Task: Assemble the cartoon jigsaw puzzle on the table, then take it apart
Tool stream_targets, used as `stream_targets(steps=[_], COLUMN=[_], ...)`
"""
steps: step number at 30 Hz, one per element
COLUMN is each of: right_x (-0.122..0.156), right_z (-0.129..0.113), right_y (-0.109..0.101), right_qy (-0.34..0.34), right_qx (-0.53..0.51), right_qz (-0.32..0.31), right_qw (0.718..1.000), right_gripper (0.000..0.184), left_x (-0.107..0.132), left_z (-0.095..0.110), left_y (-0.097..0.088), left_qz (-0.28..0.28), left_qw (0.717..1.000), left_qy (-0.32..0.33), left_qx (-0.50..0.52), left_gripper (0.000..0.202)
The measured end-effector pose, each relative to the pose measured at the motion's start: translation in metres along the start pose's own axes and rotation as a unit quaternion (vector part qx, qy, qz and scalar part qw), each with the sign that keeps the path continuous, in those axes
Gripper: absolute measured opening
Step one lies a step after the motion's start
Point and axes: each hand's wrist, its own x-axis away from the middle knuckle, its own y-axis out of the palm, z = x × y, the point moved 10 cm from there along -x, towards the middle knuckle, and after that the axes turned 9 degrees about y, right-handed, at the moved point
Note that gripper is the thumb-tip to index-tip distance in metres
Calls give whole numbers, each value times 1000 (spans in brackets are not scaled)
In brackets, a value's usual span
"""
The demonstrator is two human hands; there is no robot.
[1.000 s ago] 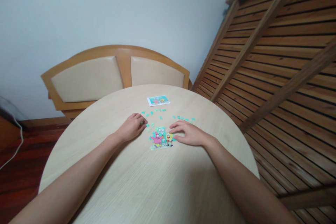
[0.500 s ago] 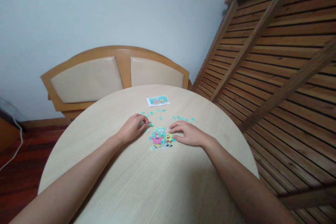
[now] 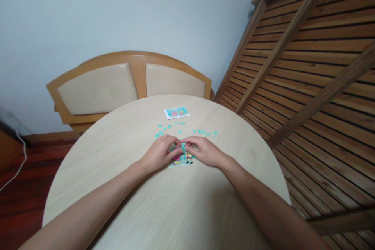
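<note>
A partly assembled jigsaw puzzle [image 3: 184, 160] with a pink starfish and a yellow square cartoon figure lies on the table, its upper part covered by my hands. My left hand [image 3: 162, 151] is over its left side, thumb and fingers closed on what appears to be a small puzzle piece, mostly hidden. From the right, my right hand [image 3: 206, 150] reaches over the top edge, fingers stretched and thumb apart, its fingertips close to those of my left hand. Loose turquoise puzzle pieces [image 3: 203, 132] are scattered just beyond both hands.
A picture card [image 3: 177, 113] of the same cartoon lies farther back on the round wooden table [image 3: 140, 211]. Behind it stands a bench with padded backrest [image 3: 99, 90]. A slatted wooden panel [image 3: 307, 86] leans at the right. A white cable [image 3: 22, 158] hangs at the left.
My left hand has moved right from the loose pieces onto the puzzle. My right hand has shifted slightly left, and the fingertips of both hands now meet over the puzzle's upper part.
</note>
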Motion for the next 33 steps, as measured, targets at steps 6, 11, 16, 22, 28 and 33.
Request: stream_targets(steps=[6,11,16,22,28,33], right_x=[1,3,4,5,4,4], right_z=[39,54,53,57,55,53], right_y=[-20,-22,-21,-16,-18,-22], right_qy=[73,106,118,122,102,91], right_qx=[6,-24,-25,-38,3,51], right_qz=[41,25,3,-22,-11,-1], right_qw=[996,994,993,992,995,994], right_gripper=[19,14,16,16,12,9], left_x=[9,15,14,14,14,14], left_z=[26,28,27,28,27,28], left_y=[20,30,31,31,32,32], left_qz=[-105,-146,-144,-147,-155,-153], left_qw=[985,977,977,978,977,977], left_qy=[132,157,155,149,147,149], left_qx=[23,24,26,24,17,23], left_gripper=[28,35,36,35,35,35])
